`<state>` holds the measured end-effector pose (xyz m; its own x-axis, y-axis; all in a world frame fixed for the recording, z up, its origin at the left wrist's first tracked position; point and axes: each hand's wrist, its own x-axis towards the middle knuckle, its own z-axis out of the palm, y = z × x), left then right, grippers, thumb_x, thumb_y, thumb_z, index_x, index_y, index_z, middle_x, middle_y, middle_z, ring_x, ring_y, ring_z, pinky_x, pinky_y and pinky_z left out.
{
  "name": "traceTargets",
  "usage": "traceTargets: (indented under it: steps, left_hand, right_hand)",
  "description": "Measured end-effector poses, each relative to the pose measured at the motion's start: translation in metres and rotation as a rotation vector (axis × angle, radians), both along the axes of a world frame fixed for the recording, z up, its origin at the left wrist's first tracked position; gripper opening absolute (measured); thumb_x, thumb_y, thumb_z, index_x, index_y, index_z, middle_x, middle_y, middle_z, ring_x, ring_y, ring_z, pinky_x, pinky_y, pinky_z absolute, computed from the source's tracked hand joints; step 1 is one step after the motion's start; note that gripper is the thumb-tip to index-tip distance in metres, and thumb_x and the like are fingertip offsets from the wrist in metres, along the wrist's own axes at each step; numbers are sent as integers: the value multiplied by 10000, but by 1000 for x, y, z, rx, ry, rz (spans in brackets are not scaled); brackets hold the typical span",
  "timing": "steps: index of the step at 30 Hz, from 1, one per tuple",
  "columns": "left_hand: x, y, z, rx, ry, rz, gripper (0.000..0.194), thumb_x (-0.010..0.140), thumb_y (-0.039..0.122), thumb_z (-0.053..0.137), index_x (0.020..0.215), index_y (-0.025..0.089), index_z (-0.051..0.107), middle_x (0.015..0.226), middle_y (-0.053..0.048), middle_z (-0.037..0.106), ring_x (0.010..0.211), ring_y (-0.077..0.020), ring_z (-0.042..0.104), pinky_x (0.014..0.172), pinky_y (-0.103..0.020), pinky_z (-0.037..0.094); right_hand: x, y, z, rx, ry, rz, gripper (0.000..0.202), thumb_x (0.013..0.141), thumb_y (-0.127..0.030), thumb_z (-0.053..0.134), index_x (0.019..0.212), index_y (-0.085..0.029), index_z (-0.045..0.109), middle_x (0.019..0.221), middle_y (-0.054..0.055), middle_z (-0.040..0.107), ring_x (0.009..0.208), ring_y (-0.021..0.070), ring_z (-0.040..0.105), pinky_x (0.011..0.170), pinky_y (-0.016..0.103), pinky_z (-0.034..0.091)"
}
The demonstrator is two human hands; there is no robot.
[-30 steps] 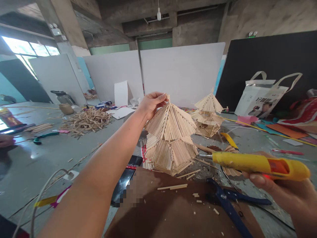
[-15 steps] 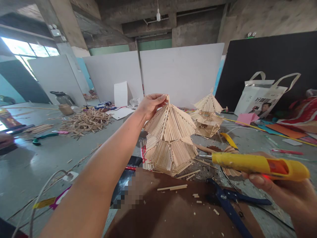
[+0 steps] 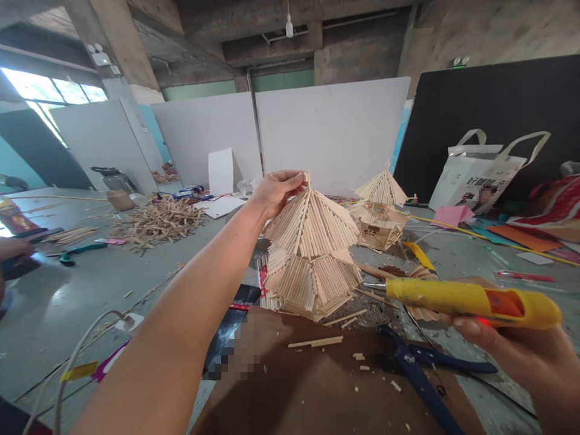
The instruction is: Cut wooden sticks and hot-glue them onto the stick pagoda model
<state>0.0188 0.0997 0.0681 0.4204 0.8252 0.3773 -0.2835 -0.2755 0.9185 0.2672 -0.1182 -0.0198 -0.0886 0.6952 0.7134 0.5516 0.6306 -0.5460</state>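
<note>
My left hand [image 3: 280,192] reaches forward and pinches the short peg at the top of a pagoda model [image 3: 312,235] built from thin wooden sticks, with two sloping roof tiers. In my right hand [image 3: 516,356] is a yellow hot glue gun [image 3: 435,296], with a red light glowing near the thumb. Its metal nozzle points left, close to the lower right edge of the model; whether it touches cannot be made out. Blue-handled pliers [image 3: 417,374] lie below the glue gun. Loose sticks [image 3: 316,342] and small offcuts are strewn on the brown board [image 3: 344,393].
A second stick pagoda [image 3: 380,214] stands behind, to the right. Toward the left are a heap of sticks [image 3: 158,223], a white cable [image 3: 72,356] and another person's hand [image 3: 16,249]. A paper bag [image 3: 475,175] and coloured sheets [image 3: 525,237] are at the right.
My right hand and the glue gun have shifted very slightly left. My left hand and the model look unmoved. At the far left, the other person's hand has moved a little.
</note>
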Motion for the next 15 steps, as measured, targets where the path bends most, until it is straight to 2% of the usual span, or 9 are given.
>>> traceTargets:
  steps: [15]
  left_hand:
    - [0, 0, 0, 0, 25, 8, 145, 579, 249, 688, 682, 158, 644, 630, -15, 615, 592, -119, 574, 584, -273, 443]
  right_hand:
    - [0, 0, 1, 25, -11, -8, 124, 638, -217, 586, 742, -284, 603, 615, -25, 573, 485, 137, 534, 401, 192, 430]
